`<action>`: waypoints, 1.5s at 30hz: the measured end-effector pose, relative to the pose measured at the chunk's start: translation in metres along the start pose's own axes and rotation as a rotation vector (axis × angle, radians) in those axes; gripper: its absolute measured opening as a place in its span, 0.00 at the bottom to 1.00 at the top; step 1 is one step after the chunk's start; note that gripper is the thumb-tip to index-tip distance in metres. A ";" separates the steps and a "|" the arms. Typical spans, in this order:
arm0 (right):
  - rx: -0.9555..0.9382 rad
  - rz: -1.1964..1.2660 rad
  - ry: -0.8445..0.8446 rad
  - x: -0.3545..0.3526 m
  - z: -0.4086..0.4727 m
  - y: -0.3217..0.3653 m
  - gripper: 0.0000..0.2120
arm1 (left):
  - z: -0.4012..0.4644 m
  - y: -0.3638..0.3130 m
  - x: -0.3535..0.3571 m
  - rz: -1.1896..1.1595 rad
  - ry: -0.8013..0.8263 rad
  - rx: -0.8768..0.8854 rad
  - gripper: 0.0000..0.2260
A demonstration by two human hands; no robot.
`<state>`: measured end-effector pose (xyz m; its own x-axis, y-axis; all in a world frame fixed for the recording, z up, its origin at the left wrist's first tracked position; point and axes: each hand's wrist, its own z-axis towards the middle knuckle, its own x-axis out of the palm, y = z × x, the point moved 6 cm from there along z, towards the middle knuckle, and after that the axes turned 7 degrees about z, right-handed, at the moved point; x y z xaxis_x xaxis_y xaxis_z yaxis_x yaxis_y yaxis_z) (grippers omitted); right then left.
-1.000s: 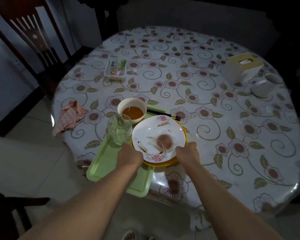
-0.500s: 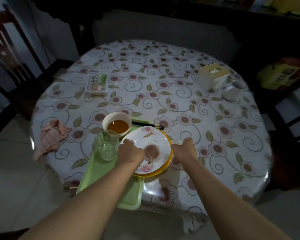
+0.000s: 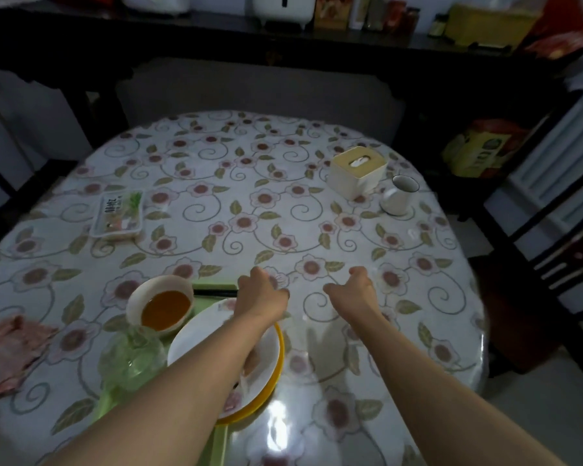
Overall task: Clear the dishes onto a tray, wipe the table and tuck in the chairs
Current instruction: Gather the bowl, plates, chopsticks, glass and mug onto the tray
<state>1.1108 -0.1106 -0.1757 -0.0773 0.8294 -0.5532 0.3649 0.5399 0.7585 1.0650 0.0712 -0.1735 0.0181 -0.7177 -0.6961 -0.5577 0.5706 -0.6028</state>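
Tray (image 3: 212, 284) (green, mostly covered) sits at the near left edge of the worktop (image 3: 249, 210), carrying bowl (image 3: 160, 303) with orange liquid, glass (image 3: 132, 356), and white plate (image 3: 199, 341) stacked on a yellow plate (image 3: 278, 358). Chopsticks (image 3: 214, 292) lie across the tray's far end, partly hidden by the left hand. Since half a second ago both hands have let go of the plates and moved forward past them. Left hand (image 3: 260, 294) now hovers above the far rim of the white plate, right hand (image 3: 354, 290) over bare cloth to its right, well apart from the dishes. Fingers on both loosely spread, holding nothing. View has tilted up too, so the dark sideboard (image 3: 283, 42) behind shows. Unmoved: pink rag (image 3: 11, 348) at left edge, food pack (image 3: 118, 215) far left, tissue box (image 3: 355, 171) and mug (image 3: 398, 195) far right.
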 end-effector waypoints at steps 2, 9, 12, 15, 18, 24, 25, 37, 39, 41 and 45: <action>-0.001 -0.011 -0.005 -0.012 0.025 -0.002 0.30 | 0.014 -0.020 0.013 -0.002 0.005 -0.001 0.22; -0.015 -0.002 0.021 -0.059 0.133 -0.004 0.34 | 0.072 -0.089 0.066 0.018 0.018 -0.055 0.27; -0.027 -0.023 0.024 -0.081 0.180 -0.005 0.36 | 0.099 -0.118 0.085 0.026 0.016 -0.050 0.28; -0.040 -0.048 0.002 -0.099 0.224 -0.002 0.38 | 0.125 -0.143 0.098 0.037 0.003 -0.067 0.29; -0.048 -0.072 -0.035 -0.111 0.267 0.001 0.42 | 0.151 -0.165 0.111 0.034 -0.004 -0.063 0.29; -0.164 -0.195 -0.094 -0.123 0.341 0.018 0.47 | 0.201 -0.194 0.130 0.081 -0.010 -0.044 0.31; -0.191 -0.240 -0.109 -0.125 0.350 0.021 0.47 | 0.206 -0.196 0.132 0.091 -0.007 -0.044 0.31; -0.222 -0.420 -0.025 -0.129 0.416 0.027 0.46 | 0.241 -0.203 0.151 0.121 0.024 -0.041 0.30; -0.228 -0.424 -0.044 -0.130 0.419 0.027 0.45 | 0.241 -0.203 0.152 0.134 0.024 -0.035 0.29; -0.233 -0.409 -0.079 -0.132 0.422 0.029 0.43 | 0.240 -0.202 0.151 0.161 0.024 -0.029 0.29; -0.216 -0.447 -0.115 -0.132 0.423 0.034 0.41 | 0.237 -0.198 0.142 0.196 0.027 -0.023 0.29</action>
<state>1.5259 -0.2623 -0.2222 -0.0750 0.4962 -0.8649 0.1183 0.8657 0.4864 1.3745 -0.0494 -0.2452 -0.1148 -0.6044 -0.7884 -0.5675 0.6913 -0.4473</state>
